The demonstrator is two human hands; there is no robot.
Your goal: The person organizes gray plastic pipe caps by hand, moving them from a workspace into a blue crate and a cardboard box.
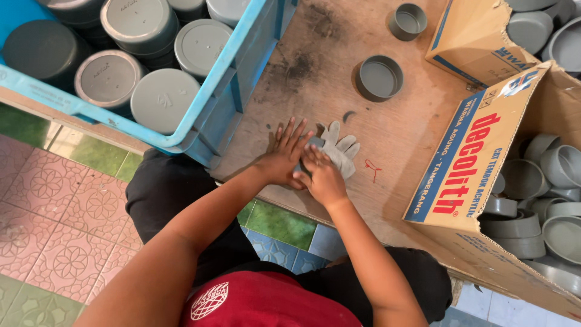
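On the wooden board (339, 103), both hands meet at a grey work glove (339, 150). Left hand (283, 158) flat, fingers spread; right hand (322, 177) curled on its cuff. Next: probably needs the cuff held open.

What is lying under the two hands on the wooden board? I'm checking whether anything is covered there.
A pale work glove lies on the wooden board, its fingers showing beyond the right hand. The left hand and right hand cover its cuff; anything beneath is hidden.

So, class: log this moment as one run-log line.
left hand: flat on pale fabric work glove | right hand: pressing glove | surface: worn wooden board
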